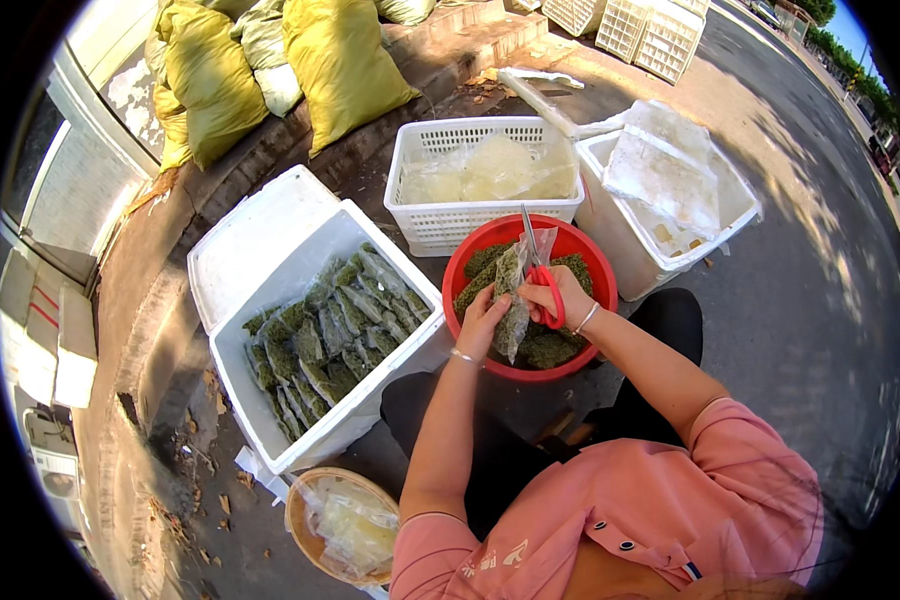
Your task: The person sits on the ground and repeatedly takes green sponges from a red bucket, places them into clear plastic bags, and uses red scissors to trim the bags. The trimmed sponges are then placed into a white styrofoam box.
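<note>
Over a round red plastic basin point(607, 289), both hands are at one clear plastic bag of green, granular plant material point(508, 330). My left hand point(486, 311) grips the bag by its side. Beside it, my right hand point(559, 295) has red-handled scissors point(546, 289), blades pointing up past the bag, and its fingers also touch the bag's edge. More green clumps point(551, 349) lie in the basin. To the left stands a white foam box point(322, 442) holding rows of similar bagged green bundles point(330, 330).
A white plastic crate point(450, 232) with clear plastic bags stands behind the basin. At its right is a foam box point(615, 247) with a foam slab point(664, 176) across it. A wicker basket point(300, 517) holds plastic bags. Yellow sacks point(345, 71) lean on the step.
</note>
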Demonstrator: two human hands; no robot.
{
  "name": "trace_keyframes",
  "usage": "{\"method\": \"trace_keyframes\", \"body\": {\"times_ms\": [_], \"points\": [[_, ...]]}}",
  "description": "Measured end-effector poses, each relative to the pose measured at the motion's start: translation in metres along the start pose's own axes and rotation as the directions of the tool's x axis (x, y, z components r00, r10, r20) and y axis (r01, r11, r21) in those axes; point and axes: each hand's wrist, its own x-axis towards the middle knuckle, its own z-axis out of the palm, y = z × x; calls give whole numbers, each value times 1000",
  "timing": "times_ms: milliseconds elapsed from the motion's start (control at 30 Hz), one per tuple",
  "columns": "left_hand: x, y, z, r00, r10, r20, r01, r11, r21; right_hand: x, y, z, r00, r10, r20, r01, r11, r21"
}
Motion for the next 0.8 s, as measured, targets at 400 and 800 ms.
{"method": "trace_keyframes", "body": {"times_ms": [400, 800], "points": [[-32, -26, 4, 994, -102, -47, 90, 976, -200, -33, 13, 8, 991, 61, 116, -39, 983, -179], [-104, -37, 51, 906, 131, -401, -51, 977, 205, -83, 48, -11, 978, 90, 187, -50, 977, -208]]}}
